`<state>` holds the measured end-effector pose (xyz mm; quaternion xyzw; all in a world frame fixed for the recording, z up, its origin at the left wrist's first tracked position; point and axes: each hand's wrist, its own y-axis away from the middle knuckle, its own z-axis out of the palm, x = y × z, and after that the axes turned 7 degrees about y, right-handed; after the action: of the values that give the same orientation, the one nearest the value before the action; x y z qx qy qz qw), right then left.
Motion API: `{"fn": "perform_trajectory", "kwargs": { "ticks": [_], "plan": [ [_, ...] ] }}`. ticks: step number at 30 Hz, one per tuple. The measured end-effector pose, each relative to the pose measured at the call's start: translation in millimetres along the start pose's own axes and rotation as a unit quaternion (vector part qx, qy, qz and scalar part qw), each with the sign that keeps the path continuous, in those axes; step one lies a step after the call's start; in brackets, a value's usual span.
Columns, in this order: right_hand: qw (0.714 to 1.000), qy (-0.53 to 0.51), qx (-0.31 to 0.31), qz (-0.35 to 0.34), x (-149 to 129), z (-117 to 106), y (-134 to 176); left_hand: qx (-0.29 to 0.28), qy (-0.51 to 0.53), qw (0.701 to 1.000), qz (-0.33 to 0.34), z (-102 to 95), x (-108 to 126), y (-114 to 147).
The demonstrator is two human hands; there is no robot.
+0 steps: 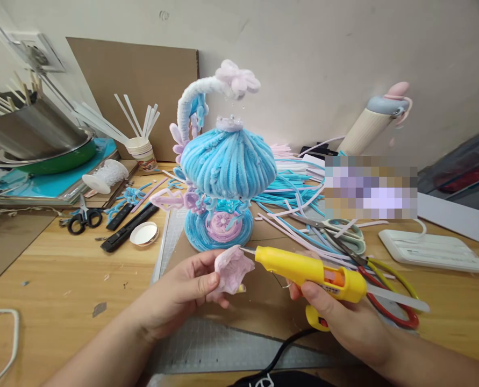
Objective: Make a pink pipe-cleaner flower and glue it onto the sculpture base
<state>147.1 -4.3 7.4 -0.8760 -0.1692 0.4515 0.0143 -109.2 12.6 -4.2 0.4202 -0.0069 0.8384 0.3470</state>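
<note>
Between its thumb and fingers my left hand (188, 285) pinches a pale pink fuzzy cup-like piece (233, 270), its hollow side turned toward me. My right hand (340, 320) is wrapped round a yellow hot glue gun (293, 263), with a clear glue stick (398, 297) poking out of its back. The gun's metal tip is at the upper rim of the pink piece; whether they touch I cannot tell. Just behind stands a blue pipe-cleaner lamp-shaped craft (229, 164), with a curved white stem (188, 105) and a pink flower (239, 78) on top.
Small black scissors (85, 216), a black utility knife (128, 228) and a bead spool (105, 176) lie left. At right are green-handled scissors (346, 234), red-and-yellow-handled pliers (392, 303), blue pipe cleaners (295, 185) and a white power strip (433, 251). A black cord (281, 352) crosses the cutting mat.
</note>
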Motion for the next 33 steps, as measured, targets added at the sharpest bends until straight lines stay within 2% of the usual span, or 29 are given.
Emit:
{"fn": "perform_trajectory", "kwargs": {
  "ticks": [8,14,18,22,28,33],
  "plan": [
    [0.999,0.0,0.0,-0.037,0.9,1.8,-4.3,0.001,0.0,0.999,0.034,-0.8,-0.1,-1.4],
    [1.0,-0.007,-0.002,0.005,5.9,4.4,-0.3,0.007,0.009,0.999,0.047,0.7,2.4,-0.3],
    [1.0,-0.021,-0.006,-0.003,8.6,3.3,-0.2,0.036,0.004,0.998,0.051,0.6,3.3,0.3],
    [0.999,-0.049,-0.008,-0.008,8.7,2.1,-2.3,0.03,-0.019,0.998,0.051,1.5,3.7,-0.7],
    [0.999,0.018,-0.031,-0.004,7.1,3.8,-2.7,0.047,-0.033,0.997,0.054,2.5,3.5,-2.8],
    [0.999,0.029,-0.031,0.01,5.9,4.4,-2.7,0.066,-0.034,0.996,0.054,3.6,4.4,-1.1]
  ]
}}
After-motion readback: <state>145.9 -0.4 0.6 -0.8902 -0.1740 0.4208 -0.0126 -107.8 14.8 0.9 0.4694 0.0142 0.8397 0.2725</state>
